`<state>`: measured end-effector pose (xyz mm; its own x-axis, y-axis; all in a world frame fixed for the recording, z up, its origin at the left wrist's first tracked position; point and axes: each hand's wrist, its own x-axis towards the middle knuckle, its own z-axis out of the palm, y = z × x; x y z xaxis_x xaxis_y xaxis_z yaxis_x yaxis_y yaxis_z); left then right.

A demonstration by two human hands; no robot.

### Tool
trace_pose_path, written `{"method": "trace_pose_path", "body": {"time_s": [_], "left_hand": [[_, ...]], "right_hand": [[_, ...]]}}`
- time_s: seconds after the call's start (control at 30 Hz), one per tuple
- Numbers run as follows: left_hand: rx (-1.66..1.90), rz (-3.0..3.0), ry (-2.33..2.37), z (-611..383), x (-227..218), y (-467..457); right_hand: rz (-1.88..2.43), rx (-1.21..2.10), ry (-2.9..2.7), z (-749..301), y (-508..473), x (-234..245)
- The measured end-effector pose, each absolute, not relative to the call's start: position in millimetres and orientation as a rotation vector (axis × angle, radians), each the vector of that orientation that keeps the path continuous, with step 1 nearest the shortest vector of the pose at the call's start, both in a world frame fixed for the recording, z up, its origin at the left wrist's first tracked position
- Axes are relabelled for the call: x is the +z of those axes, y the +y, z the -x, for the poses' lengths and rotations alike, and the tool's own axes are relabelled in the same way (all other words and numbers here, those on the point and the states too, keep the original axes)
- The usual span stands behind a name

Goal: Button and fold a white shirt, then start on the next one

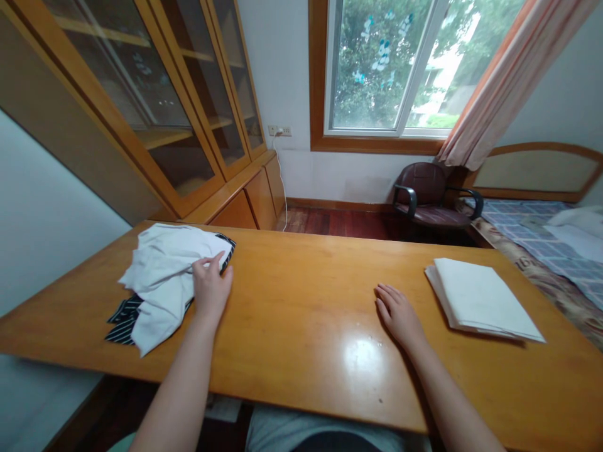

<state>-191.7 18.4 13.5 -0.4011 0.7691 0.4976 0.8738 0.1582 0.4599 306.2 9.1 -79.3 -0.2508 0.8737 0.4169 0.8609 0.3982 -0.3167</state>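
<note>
A crumpled white cloth lies on the left part of the wooden table, on top of a black-and-white striped cloth. My left hand rests on the white cloth's right edge, fingers pinched on the fabric. My right hand lies flat on the bare tabletop with fingers stretched out, holding nothing. A neatly folded white cloth sits on the table to the right of that hand, a short way apart from it.
A wooden cabinet with glass doors stands at the left wall. Beyond the table are a dark armchair, a window with a pink curtain, and a bed at the right.
</note>
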Motion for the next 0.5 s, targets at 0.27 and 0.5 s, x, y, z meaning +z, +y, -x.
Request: {"method": "trace_pose_path", "body": {"time_s": [0.27,0.5], "left_hand": [[-0.428,1.439,-2.7,234.4,24.8,22.0],[-0.494,1.479,-2.615,238.6,17.3,37.5]], "right_hand": [[1.47,0.057,-2.088,-304.1,7.6,-75.7],[1.489,0.045,-2.092,-305.4,7.8,-78.6]]}}
